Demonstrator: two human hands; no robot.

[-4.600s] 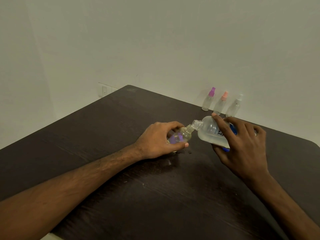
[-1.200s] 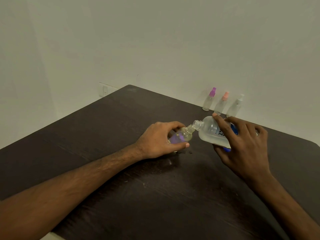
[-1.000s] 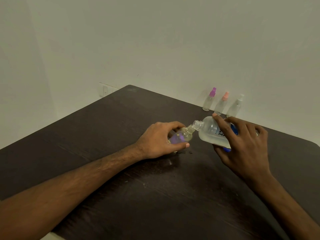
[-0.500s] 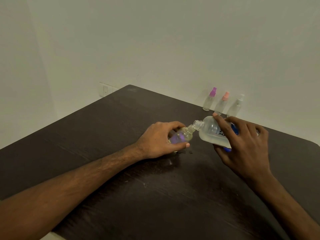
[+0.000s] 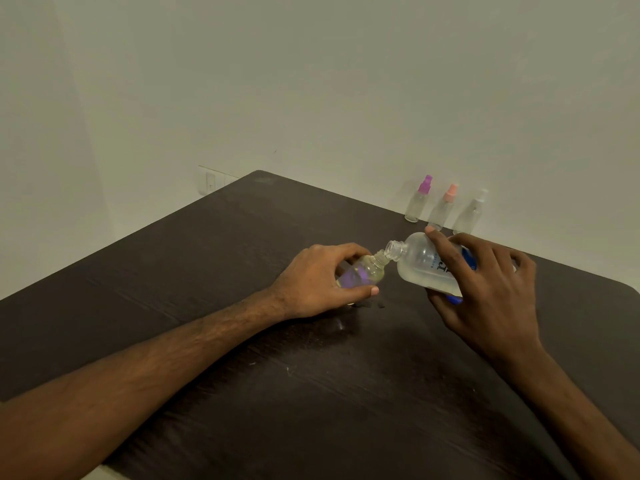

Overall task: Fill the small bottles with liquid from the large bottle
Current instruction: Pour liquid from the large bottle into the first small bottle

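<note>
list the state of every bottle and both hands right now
held small bottle: uncapped, tilted, some liquid inside
large bottle: uncapped, tipped, mouth at the small one's mouth
purple-capped bottle: capped, upright
pink-capped bottle: capped, upright
white-capped bottle: capped, upright
left hand: grips the held small bottle
right hand: grips the large bottle

The view shows 4 small bottles: 1 uncapped small bottle (image 5: pixel 367 271) and 3 capped, namely the purple-capped bottle (image 5: pixel 417 206), pink-capped bottle (image 5: pixel 441 211) and white-capped bottle (image 5: pixel 467 216). There is 1 large bottle (image 5: pixel 419 265), 1 table (image 5: pixel 207 271) and 1 wall socket (image 5: pixel 209 181).
</note>
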